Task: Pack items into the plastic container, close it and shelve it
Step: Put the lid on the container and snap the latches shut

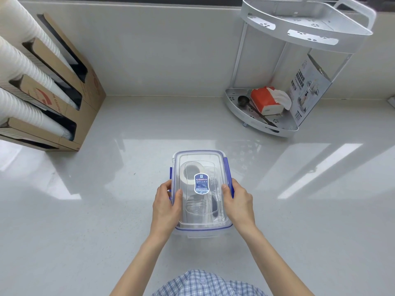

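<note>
**Lid seated; side latches under the hands**

The plastic container (201, 189) stands on the desk (106, 210) directly in front of the person, well apart from the corner shelf rack (265, 116) at the right rear. Its clear lid (199, 155) lies in place on top. The left hand (167, 207) grasps the left long side, thumb on the lid. The right hand (237, 202) grasps the right long side over the blue latch (227, 174). Both hands are closed on the container, not released.

Step in hand, by judgement: closing. Packing appears complete. Whether either side latch is fully snapped down cannot be told.

Next move calls for: even downward pressure on both latches, a check of the end latches, then a two-handed lift to the rack. The upper tier (303, 24) looks free.

Contents, seen through the lid: a roll of tape (189, 174) at the far end, and dark and clear items nearer, not identifiable. A blue label (201, 183) sits on the lid.

The lower tier holds a red tissue box (264, 100), a black scoop (243, 101) and a printed carton (307, 90).
</note>
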